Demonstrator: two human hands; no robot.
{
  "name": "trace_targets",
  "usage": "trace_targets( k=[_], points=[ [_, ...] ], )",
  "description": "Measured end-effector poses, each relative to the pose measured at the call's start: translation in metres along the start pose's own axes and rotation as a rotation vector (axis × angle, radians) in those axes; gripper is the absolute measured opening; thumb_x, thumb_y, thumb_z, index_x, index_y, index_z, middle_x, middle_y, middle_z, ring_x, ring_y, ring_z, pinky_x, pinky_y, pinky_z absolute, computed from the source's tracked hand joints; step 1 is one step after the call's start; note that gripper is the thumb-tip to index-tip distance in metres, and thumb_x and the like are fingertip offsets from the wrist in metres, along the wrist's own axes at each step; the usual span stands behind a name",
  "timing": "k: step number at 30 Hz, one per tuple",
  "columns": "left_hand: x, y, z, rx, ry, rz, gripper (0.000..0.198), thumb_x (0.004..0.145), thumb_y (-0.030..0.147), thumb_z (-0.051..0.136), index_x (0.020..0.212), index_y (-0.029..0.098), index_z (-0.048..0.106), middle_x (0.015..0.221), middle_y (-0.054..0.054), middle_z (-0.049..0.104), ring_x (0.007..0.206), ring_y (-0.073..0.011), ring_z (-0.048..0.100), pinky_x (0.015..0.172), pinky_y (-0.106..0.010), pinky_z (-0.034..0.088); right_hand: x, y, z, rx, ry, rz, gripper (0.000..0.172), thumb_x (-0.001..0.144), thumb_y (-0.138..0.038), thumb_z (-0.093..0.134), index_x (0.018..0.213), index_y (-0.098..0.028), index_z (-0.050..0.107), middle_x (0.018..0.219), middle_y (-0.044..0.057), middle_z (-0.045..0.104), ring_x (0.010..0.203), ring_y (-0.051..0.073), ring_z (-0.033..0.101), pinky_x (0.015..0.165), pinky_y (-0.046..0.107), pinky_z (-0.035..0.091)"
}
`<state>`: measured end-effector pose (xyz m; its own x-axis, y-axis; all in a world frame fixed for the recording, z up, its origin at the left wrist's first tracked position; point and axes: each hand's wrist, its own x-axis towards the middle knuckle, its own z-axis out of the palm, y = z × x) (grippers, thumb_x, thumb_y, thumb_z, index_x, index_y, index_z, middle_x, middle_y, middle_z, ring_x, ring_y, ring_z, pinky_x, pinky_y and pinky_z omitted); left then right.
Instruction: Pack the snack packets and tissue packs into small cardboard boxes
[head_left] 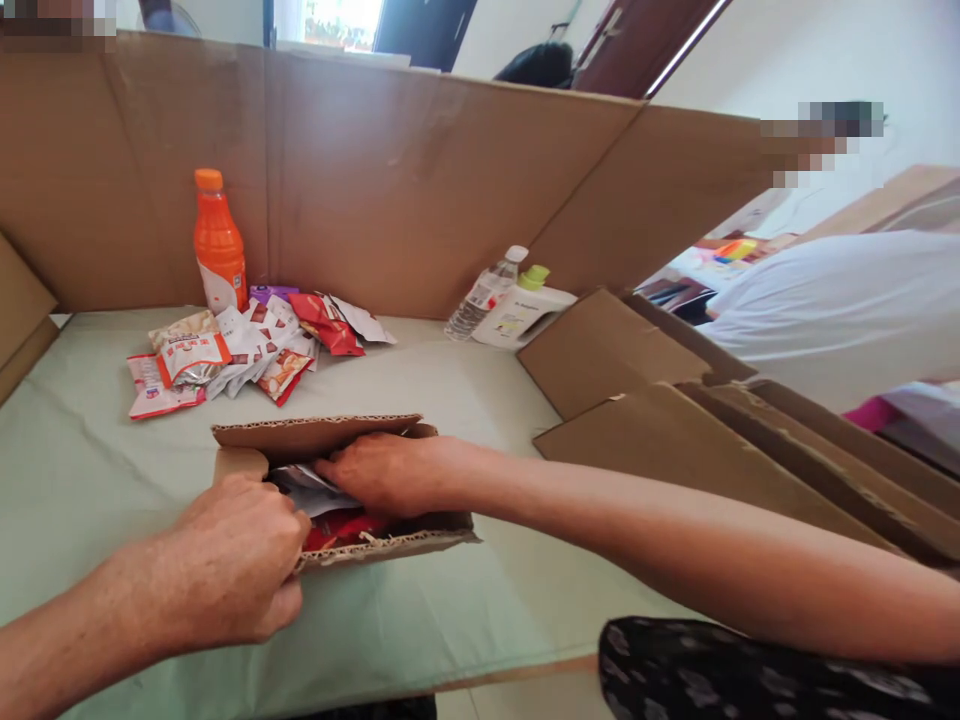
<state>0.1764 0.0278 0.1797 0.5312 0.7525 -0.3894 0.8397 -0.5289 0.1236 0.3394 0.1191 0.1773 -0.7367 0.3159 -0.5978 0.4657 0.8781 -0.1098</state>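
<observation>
Left of frame center, right hand (pixel 390 475) dips into open cardboard box (pixel 304 436), fingers at a white packet (pixel 311 494); tips hidden, can't tell if clamped. Left hand (pixel 244 550) has fingers curled tight on box's left end. Red packet (pixel 337 530) inside. Snack pile (pixel 247 350), orange bottle (pixel 220 245) upper left.

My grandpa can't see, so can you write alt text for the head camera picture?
A person's right hand is inside an open brown cardboard box of white and red packets while the left hand grips its left end. Behind it, colourful packets lie heaped before an upright orange plastic bottle.
</observation>
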Motion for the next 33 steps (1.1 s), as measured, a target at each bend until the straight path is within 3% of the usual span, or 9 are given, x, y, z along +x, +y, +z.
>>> trace_targets(
  k=[4, 12, 16, 19, 23, 25, 28, 31, 33],
  points=[
    [0.0, -0.002, 0.005, -0.001, 0.063, 0.036, 0.017, 0.075, 0.025, 0.063, 0.08, 0.015, 0.075, 0.083, -0.016, 0.078, 0.076, -0.0362, 0.073, 0.072, -0.05, 0.06, 0.0, -0.003, 0.001, -0.011, 0.083, -0.052, 0.057, 0.1, -0.015, 0.057, 0.155, -0.012, 0.045, 0.131, 0.02, 0.071, 0.115, 0.032, 0.072, 0.091, 0.041, 0.059],
    [-0.001, -0.002, 0.003, 0.056, 0.094, 0.025, 0.014, 0.077, 0.023, 0.061, 0.078, 0.017, 0.073, 0.08, -0.013, 0.078, 0.072, -0.0328, 0.073, 0.066, -0.043, 0.057, 0.036, -0.009, 0.002, -0.024, -0.028, -0.033, 0.036, 0.106, -0.02, 0.043, 0.131, -0.013, 0.069, 0.122, 0.018, 0.076, 0.106, 0.03, 0.075, 0.083, 0.038, 0.059],
    [-0.012, -0.003, 0.015, 0.104, 0.281, 0.109, 0.009, 0.076, 0.023, 0.068, 0.081, 0.017, 0.072, 0.081, -0.01, 0.077, 0.075, -0.0305, 0.072, 0.074, -0.045, 0.059, 0.024, -0.008, -0.002, -0.007, -0.022, -0.064, 0.042, 0.104, -0.018, 0.046, 0.143, -0.015, 0.06, 0.121, 0.017, 0.076, 0.106, 0.03, 0.074, 0.083, 0.037, 0.057],
    [-0.023, -0.005, 0.027, 0.156, 0.466, 0.106, 0.013, 0.071, 0.026, 0.073, 0.079, 0.016, 0.072, 0.08, -0.012, 0.076, 0.077, -0.0316, 0.071, 0.085, -0.053, 0.059, 0.023, -0.009, 0.002, -0.007, -0.009, -0.048, 0.047, 0.103, -0.014, 0.045, 0.149, -0.015, 0.054, 0.122, 0.018, 0.075, 0.108, 0.03, 0.074, 0.083, 0.037, 0.057],
    [-0.04, -0.009, 0.036, 0.208, 0.704, 0.05, 0.029, 0.073, 0.026, 0.069, 0.097, 0.01, 0.075, 0.104, -0.02, 0.078, 0.1, -0.0396, 0.071, 0.1, -0.063, 0.051, 0.015, -0.009, -0.001, 0.007, -0.012, -0.071, 0.048, 0.1, -0.013, 0.051, 0.148, -0.014, 0.056, 0.124, 0.018, 0.075, 0.109, 0.03, 0.074, 0.084, 0.037, 0.057],
    [-0.049, -0.012, 0.041, 0.189, 0.802, 0.068, 0.033, 0.082, 0.023, 0.063, 0.111, 0.011, 0.073, 0.128, -0.021, 0.072, 0.122, -0.0402, 0.065, 0.108, -0.061, 0.046, -0.006, -0.006, -0.003, 0.019, 0.116, -0.083, 0.045, 0.098, -0.014, 0.056, 0.143, -0.012, 0.059, 0.125, 0.019, 0.074, 0.108, 0.029, 0.073, 0.085, 0.037, 0.058],
    [-0.062, -0.02, 0.059, 0.076, 0.923, 0.032, 0.047, 0.093, 0.021, 0.058, 0.14, 0.023, 0.058, 0.162, -0.011, 0.046, 0.146, -0.0339, 0.046, 0.12, -0.053, 0.038, -0.054, 0.003, 0.007, 0.116, 0.523, -0.056, 0.034, 0.101, -0.016, 0.052, 0.131, -0.014, 0.068, 0.122, 0.015, 0.076, 0.108, 0.025, 0.073, 0.091, 0.036, 0.057],
    [-0.07, -0.027, 0.088, -0.158, 0.967, -0.125, 0.07, 0.094, 0.035, 0.062, 0.158, 0.04, 0.034, 0.169, 0.002, 0.034, 0.146, -0.0293, 0.046, 0.12, -0.046, 0.043, -0.095, 0.015, 0.037, 0.259, 0.913, 0.014, 0.029, 0.105, -0.02, 0.047, 0.116, -0.021, 0.074, 0.106, 0.007, 0.08, 0.094, 0.019, 0.075, 0.087, 0.031, 0.058],
    [-0.068, -0.028, 0.105, -0.308, 0.958, -0.21, 0.075, 0.093, 0.046, 0.061, 0.16, 0.043, 0.028, 0.164, 0.003, 0.041, 0.141, -0.0303, 0.053, 0.116, -0.046, 0.05, -0.103, 0.02, 0.062, 0.338, 1.0, 0.05, 0.025, 0.103, -0.023, 0.051, 0.109, -0.023, 0.075, 0.099, 0.005, 0.08, 0.088, 0.018, 0.075, 0.081, 0.029, 0.059]
  ],
)
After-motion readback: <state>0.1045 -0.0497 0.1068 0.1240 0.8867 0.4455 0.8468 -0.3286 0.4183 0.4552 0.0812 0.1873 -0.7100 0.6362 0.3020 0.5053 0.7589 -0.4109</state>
